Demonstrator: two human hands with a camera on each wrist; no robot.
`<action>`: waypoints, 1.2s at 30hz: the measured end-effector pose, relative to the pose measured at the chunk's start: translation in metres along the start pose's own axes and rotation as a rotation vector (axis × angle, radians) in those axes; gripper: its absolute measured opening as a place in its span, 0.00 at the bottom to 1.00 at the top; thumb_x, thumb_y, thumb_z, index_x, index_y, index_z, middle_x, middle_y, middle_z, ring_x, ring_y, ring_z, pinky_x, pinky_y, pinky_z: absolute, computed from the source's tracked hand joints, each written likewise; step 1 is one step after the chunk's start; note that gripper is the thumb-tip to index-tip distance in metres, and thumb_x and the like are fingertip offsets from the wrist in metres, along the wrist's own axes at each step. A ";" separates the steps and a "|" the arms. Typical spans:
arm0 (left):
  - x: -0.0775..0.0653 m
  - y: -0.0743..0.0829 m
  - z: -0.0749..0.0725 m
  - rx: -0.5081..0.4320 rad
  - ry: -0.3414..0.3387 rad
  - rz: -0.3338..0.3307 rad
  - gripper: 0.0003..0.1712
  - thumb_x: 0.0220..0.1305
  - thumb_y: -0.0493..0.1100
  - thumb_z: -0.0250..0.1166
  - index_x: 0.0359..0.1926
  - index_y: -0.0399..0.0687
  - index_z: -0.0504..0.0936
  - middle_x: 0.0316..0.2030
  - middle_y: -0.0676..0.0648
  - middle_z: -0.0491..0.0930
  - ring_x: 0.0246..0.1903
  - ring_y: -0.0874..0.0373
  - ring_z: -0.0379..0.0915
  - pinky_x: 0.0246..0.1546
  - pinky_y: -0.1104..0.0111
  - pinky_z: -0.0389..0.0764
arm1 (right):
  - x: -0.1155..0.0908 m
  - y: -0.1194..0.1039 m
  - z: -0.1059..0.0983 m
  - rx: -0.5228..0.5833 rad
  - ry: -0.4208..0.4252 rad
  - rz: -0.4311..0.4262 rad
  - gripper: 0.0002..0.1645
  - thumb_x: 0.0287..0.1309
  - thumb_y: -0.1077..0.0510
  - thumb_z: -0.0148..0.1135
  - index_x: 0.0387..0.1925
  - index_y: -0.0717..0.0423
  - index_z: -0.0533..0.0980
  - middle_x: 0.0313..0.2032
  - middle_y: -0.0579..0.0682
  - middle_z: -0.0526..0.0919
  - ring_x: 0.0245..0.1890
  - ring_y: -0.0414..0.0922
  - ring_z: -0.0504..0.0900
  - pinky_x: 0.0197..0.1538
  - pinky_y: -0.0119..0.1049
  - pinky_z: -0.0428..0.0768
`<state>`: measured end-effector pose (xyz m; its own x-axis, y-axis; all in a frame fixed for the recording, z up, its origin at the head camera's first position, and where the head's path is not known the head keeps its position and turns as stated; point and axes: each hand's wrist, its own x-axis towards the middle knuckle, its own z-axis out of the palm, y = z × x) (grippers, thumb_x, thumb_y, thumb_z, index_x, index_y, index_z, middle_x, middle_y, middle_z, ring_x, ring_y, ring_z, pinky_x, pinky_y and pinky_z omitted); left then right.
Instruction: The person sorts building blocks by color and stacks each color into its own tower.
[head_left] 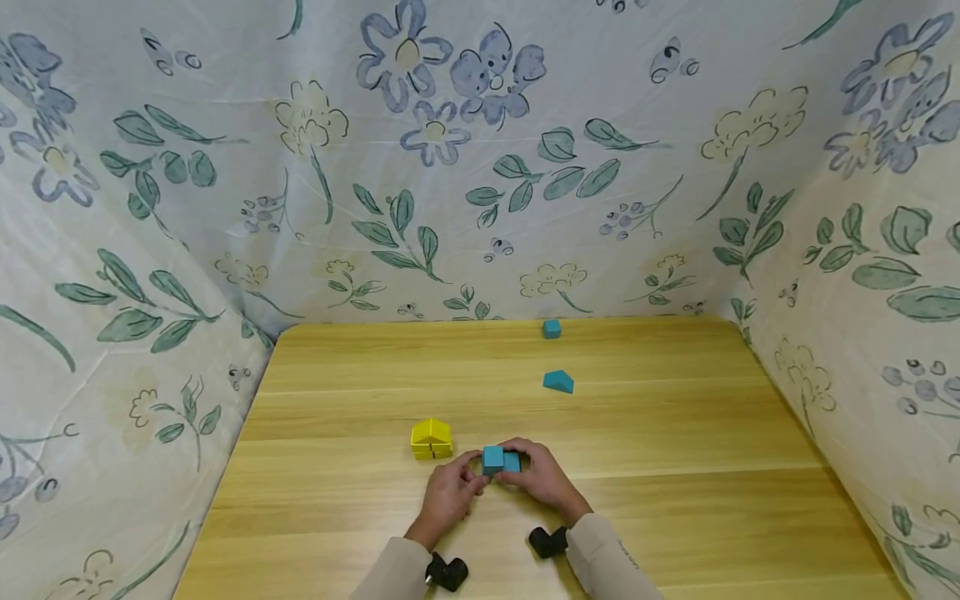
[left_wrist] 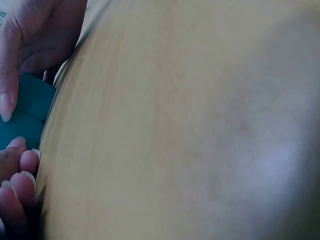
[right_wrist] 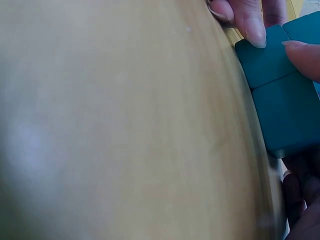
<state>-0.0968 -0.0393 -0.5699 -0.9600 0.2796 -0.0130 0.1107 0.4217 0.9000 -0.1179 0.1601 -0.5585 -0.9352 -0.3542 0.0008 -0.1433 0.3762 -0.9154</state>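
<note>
Near the front middle of the table, both hands are at a small group of blue blocks (head_left: 492, 457). My left hand (head_left: 448, 497) pinches the left side of the group between finger and thumb. From the right, my right hand (head_left: 546, 478) grips a blue block (head_left: 512, 462) beside it. In the right wrist view, blue blocks (right_wrist: 286, 114) lie face to face, with fingertips pressed on them. The left wrist view shows two adjoining blue blocks (left_wrist: 36, 97) at its left edge, partly covered by fingers. Just left of the hands stands a house-like yellow block build (head_left: 431, 439) with a peaked top.
A blue wedge-shaped block (head_left: 558, 382) lies farther back, right of the hands. Beyond it, a blue cube (head_left: 552, 328) sits near the back edge of the wooden table (head_left: 337, 367). Flower-patterned cloth (head_left: 465, 200) hangs behind and at both sides. Black wrist devices (head_left: 447, 573) are near both sleeves.
</note>
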 end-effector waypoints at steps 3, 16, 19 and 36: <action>0.000 0.000 -0.001 0.005 -0.005 -0.012 0.23 0.65 0.41 0.65 0.59 0.39 0.75 0.21 0.57 0.77 0.08 0.67 0.65 0.09 0.73 0.72 | 0.001 0.000 0.000 0.005 -0.008 -0.002 0.21 0.52 0.57 0.73 0.48 0.55 0.80 0.47 0.51 0.81 0.47 0.49 0.76 0.50 0.40 0.73; 0.000 -0.004 -0.002 0.014 -0.008 -0.031 0.23 0.65 0.41 0.64 0.59 0.40 0.75 0.21 0.58 0.77 0.08 0.66 0.66 0.10 0.71 0.73 | 0.002 -0.001 -0.002 0.056 -0.059 0.034 0.30 0.49 0.57 0.75 0.55 0.56 0.77 0.53 0.53 0.79 0.51 0.50 0.75 0.54 0.45 0.72; 0.001 -0.004 -0.002 0.015 0.000 -0.032 0.23 0.65 0.42 0.65 0.59 0.39 0.75 0.21 0.58 0.77 0.08 0.66 0.66 0.09 0.71 0.72 | 0.000 -0.001 -0.016 0.095 -0.126 0.021 0.36 0.52 0.59 0.73 0.62 0.58 0.71 0.57 0.56 0.76 0.56 0.54 0.73 0.59 0.51 0.70; 0.001 0.001 -0.002 -0.003 -0.002 -0.020 0.24 0.64 0.41 0.65 0.59 0.38 0.75 0.21 0.57 0.77 0.08 0.67 0.65 0.09 0.72 0.72 | 0.057 0.005 -0.140 0.013 0.295 0.067 0.28 0.62 0.55 0.65 0.59 0.65 0.71 0.56 0.64 0.74 0.53 0.59 0.72 0.53 0.39 0.73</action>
<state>-0.0982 -0.0402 -0.5686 -0.9614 0.2734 -0.0317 0.0911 0.4248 0.9007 -0.2171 0.2620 -0.5069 -0.9964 -0.0644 0.0549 -0.0753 0.3790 -0.9223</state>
